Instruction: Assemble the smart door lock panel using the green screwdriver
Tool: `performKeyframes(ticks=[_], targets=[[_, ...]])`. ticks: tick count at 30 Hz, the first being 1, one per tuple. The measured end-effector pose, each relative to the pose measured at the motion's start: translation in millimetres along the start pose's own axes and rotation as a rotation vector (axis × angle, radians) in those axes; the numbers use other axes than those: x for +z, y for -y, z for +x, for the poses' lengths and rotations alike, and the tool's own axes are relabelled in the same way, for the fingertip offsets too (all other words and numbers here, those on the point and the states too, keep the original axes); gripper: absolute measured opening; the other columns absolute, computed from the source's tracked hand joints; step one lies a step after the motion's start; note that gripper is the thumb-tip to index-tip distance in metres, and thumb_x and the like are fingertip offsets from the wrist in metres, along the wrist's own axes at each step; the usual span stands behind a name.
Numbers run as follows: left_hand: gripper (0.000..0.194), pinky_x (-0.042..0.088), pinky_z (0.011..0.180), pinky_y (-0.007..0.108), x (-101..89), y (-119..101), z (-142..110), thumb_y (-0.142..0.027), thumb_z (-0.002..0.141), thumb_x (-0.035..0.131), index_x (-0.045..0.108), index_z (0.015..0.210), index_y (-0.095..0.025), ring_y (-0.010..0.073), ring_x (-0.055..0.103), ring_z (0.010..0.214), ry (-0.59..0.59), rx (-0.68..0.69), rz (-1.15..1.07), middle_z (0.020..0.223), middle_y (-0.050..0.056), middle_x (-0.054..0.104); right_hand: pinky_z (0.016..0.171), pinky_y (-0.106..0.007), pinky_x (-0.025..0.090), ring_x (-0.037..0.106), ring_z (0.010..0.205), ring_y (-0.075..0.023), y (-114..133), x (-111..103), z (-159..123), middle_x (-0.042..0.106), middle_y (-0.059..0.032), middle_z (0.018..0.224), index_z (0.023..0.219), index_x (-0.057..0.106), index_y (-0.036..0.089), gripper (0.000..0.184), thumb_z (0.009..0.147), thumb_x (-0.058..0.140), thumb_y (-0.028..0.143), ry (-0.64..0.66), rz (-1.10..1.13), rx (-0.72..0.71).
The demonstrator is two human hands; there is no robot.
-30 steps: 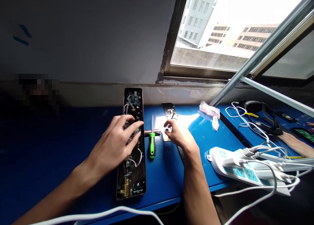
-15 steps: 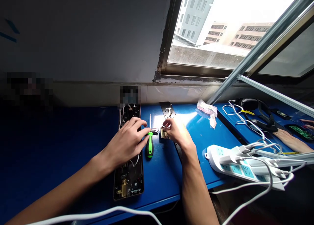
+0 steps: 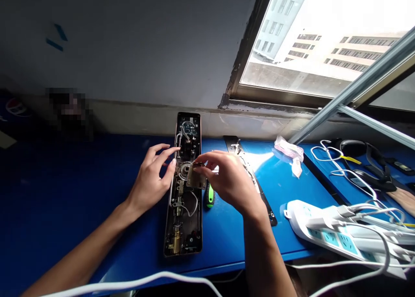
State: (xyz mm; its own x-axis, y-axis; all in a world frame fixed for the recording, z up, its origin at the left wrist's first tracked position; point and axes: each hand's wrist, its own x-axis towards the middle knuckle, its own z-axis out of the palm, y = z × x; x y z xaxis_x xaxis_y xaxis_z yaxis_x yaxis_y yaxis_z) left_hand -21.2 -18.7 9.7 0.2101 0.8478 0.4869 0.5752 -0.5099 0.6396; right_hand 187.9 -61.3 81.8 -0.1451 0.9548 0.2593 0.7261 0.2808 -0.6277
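Observation:
An opened electronic door lock body (image 3: 184,210) lies on the blue bench, showing a circuit board, white wires and a brass cylinder. My right hand (image 3: 228,180) pinches a small metal lock part (image 3: 196,177) just above the lock's middle. My left hand (image 3: 151,176) holds nothing, its fingers spread and lying close against the lock's left edge. A green-handled screwdriver (image 3: 210,196) lies mostly hidden beneath my right hand. Right of that hand, a long black metal mounting plate (image 3: 239,149) lies on the bench.
A white power strip (image 3: 320,230) with plugged-in cables sits at the right, near a small plastic packet (image 3: 288,149). Further right are a black headset (image 3: 366,163) and a co-worker's forearm (image 3: 402,200). A white cable (image 3: 129,283) crosses the bench's front edge.
My right hand has carried the small metal part left, over the lock body. My left hand has come off the lock's top to its left side. The view has shifted.

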Motion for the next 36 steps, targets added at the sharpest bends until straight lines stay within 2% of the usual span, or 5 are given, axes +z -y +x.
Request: performKeyframes(ticks=[7,20,28,33,36], targets=[[0.044,0.067,0.074,0.032,3.8,7,-4,-0.040,0.103,0.054,0.057,0.144,-0.025,0.0120,0.069,0.074,0.067,-0.119,-0.218,0.141,0.011,0.058,0.083,-0.030,0.051,0.070,0.091,-0.0197,9,24,22,0.077,-0.0074,0.101,0.104,0.080,0.018,0.014,0.091,0.075,0.015,0.166,-0.178,-0.107],[0.041,0.066,0.075,0.033,2.9,6,-5,-0.036,0.104,0.052,0.057,0.143,-0.026,0.0123,0.069,0.075,0.074,-0.088,-0.224,0.137,0.010,0.060,0.073,-0.027,0.047,0.064,0.079,-0.0145,2,32,23,0.072,-0.0032,0.095,0.100,0.080,0.021,0.013,0.088,0.079,0.016,0.183,-0.119,-0.070],[0.037,0.050,0.114,0.048,-3.8,-8,5,-0.023,0.106,0.045,0.061,0.139,-0.024,0.0269,0.059,0.125,-0.041,0.185,0.125,0.133,0.010,0.060,0.076,-0.026,0.050,0.070,0.083,-0.0141,-11,9,16,0.078,-0.0026,0.097,0.105,0.077,0.021,0.015,0.097,0.065,0.020,0.115,0.031,-0.051],[0.028,0.055,0.102,0.044,1.3,-36,29,-0.017,0.103,0.050,0.068,0.125,-0.019,0.0263,0.062,0.116,0.147,0.424,0.135,0.121,0.011,0.067,0.076,-0.027,0.053,0.071,0.079,-0.0147,-41,-11,12,0.078,-0.0010,0.089,0.104,0.076,0.022,0.015,0.098,0.063,0.029,0.034,0.021,0.073],[0.026,0.057,0.094,0.042,13.7,-54,45,-0.015,0.103,0.050,0.070,0.120,-0.018,0.0259,0.065,0.107,0.293,0.494,0.167,0.113,0.011,0.070,0.090,-0.035,0.055,0.072,0.099,-0.0206,-66,-19,11,0.078,-0.0069,0.104,0.104,0.074,0.021,0.017,0.097,0.062,0.031,-0.083,-0.028,0.183]])
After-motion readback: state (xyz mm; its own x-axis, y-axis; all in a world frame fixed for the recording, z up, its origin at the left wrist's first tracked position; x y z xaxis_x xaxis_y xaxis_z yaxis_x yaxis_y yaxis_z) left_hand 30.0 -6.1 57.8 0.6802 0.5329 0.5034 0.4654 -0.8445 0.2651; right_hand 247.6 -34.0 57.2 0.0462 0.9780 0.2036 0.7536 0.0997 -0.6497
